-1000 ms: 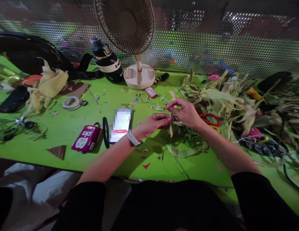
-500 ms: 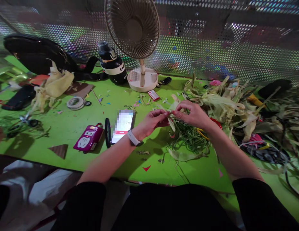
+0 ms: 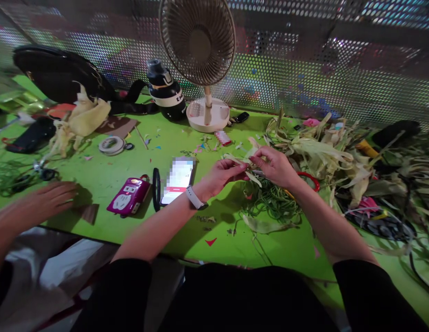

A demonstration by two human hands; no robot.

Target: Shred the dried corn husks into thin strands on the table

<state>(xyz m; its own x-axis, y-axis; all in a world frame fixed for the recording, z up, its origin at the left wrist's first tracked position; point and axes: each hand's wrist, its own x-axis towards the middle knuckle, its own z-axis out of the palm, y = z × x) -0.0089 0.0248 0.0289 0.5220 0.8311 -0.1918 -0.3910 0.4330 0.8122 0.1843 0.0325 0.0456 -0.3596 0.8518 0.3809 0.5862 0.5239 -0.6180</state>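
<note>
Over the middle of the green bench (image 3: 96, 175), the left hand (image 3: 223, 175) and right hand (image 3: 274, 163) each pinched one pale corn husk strip (image 3: 247, 168) between closed fingertips, just above a tangle of green strands (image 3: 273, 203).

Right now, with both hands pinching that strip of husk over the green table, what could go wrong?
The husk strip is thin and pinched between the left hand and right hand; pulled unevenly, it may tear. The tangle of green wire lies just beneath, so loose ends might snag in it. Another person's hand reaches onto the table at the far left, near the pink power strip and phone, and could knock them.
</note>
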